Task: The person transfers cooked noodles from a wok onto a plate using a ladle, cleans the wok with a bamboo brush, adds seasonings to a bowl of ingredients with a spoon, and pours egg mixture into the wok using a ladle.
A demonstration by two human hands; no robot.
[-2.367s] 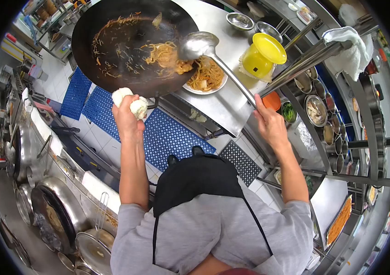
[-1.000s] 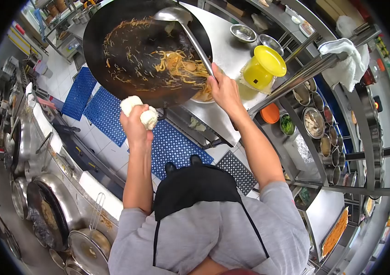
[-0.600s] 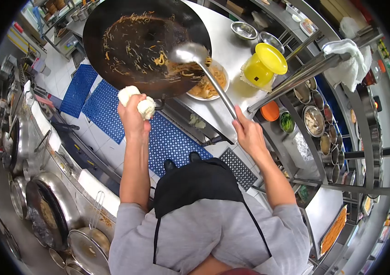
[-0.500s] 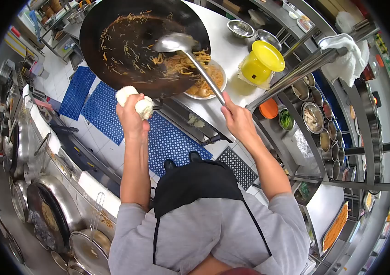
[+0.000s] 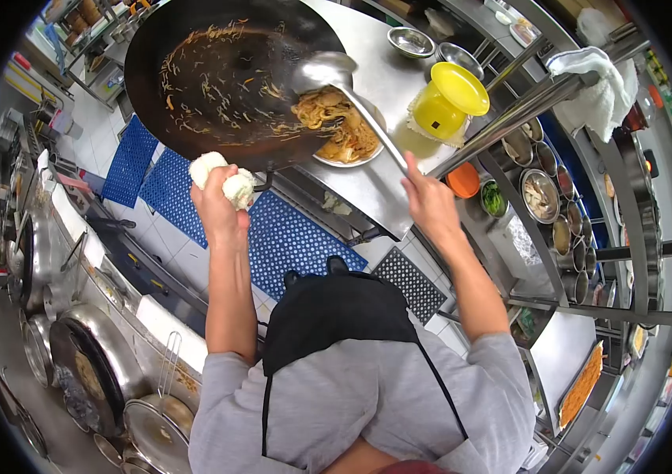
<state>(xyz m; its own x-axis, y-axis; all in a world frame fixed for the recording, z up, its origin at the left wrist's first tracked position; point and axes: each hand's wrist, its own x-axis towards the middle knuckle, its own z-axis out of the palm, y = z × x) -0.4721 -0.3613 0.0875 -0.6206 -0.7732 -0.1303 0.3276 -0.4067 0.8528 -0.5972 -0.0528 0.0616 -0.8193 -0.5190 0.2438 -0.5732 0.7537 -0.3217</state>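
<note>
My left hand [image 5: 218,207] is closed around a folded white cloth [image 5: 238,189] at the near rim of a large dark wok [image 5: 221,126]. The wok is tilted to the right, and thin strands and brown sauce cling to its inside. My right hand [image 5: 431,202] grips the handle of a metal ladle [image 5: 326,69], whose bowl is at the wok's right edge. Brown noodles [image 5: 322,110] hang over that edge, above a white dish [image 5: 342,164] on the steel counter that holds more noodles. The part of the handle inside the cloth is hidden.
On the steel counter [image 5: 352,201] stand a yellow container [image 5: 448,99] and metal bowls [image 5: 411,43]. A steel rail [image 5: 510,110] with a white towel [image 5: 593,87] runs along the right. Ingredient tins [image 5: 540,196] fill a lower shelf. Blue mats [image 5: 304,245] cover the floor.
The wok and my left hand have shifted slightly left. My right hand and the ladle have moved right, and the noodles now bunch at the wok's edge over the dish.
</note>
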